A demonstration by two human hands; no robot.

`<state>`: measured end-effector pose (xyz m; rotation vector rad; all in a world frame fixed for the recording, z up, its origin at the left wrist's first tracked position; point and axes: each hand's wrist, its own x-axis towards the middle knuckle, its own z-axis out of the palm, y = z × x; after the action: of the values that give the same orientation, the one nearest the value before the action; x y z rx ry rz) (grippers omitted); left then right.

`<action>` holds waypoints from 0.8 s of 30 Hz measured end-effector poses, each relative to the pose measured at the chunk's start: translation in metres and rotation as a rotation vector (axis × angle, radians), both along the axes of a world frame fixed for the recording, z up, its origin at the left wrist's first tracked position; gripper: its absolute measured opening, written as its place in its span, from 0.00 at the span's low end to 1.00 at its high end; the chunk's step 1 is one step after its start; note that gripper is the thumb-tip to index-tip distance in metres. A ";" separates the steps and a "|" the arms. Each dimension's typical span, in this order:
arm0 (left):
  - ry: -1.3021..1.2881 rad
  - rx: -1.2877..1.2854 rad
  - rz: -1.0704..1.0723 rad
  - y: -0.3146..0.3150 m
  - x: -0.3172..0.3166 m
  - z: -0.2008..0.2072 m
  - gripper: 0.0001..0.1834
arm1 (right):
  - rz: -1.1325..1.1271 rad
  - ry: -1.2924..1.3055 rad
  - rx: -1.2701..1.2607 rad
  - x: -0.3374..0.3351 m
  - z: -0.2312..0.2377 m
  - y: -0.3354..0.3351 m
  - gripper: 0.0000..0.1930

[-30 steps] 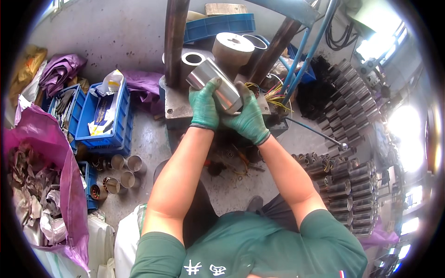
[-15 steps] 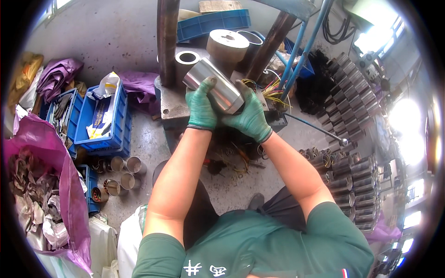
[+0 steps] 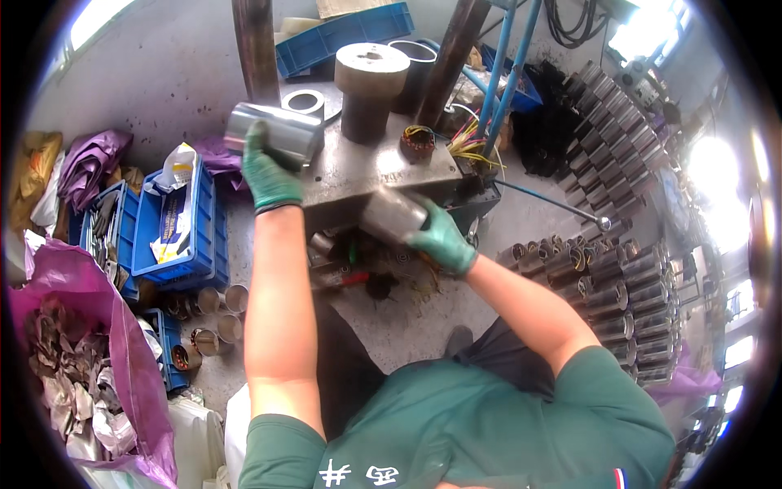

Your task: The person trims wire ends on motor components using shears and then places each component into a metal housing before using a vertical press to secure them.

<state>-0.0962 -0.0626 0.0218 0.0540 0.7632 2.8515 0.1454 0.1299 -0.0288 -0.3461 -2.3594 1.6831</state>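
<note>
My left hand (image 3: pixel 269 171), in a green glove, is closed round a shiny metal cylinder (image 3: pixel 285 134) at the left end of the press table (image 3: pixel 375 167). My gloved right hand (image 3: pixel 444 242) grips a shorter, duller metal sleeve (image 3: pixel 394 214) in front of the table's near edge; it is smeared by motion. The two metal pieces are apart. On the table stands a thick post with a wide round cap (image 3: pixel 372 72). Right of it sits a copper-wound coil ring (image 3: pixel 418 142) with coloured wires. A thick-walled metal ring (image 3: pixel 303 102) lies behind the shiny cylinder.
Steel columns (image 3: pixel 452 61) rise from the table. Blue crates (image 3: pixel 175 265) and a purple sack of scraps (image 3: pixel 134 367) stand at left. Several metal tubes (image 3: pixel 216 332) are on the floor beside them. Many stacked cylinders (image 3: pixel 623 301) line the right, with a ball-ended rod (image 3: pixel 603 223) near them.
My hands have parted from the one cylinder they both held. The left carries the shiny cylinder leftward; the right now holds a separate duller sleeve. The view has shifted slightly.
</note>
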 end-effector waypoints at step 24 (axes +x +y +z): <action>0.247 -0.126 0.100 0.031 0.016 -0.007 0.29 | -0.590 0.081 0.776 -0.241 0.148 0.072 0.50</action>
<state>-0.0799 -0.0317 0.0148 0.3664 1.0197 2.9170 -0.0960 0.2020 0.1196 -0.6987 -2.3089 0.4684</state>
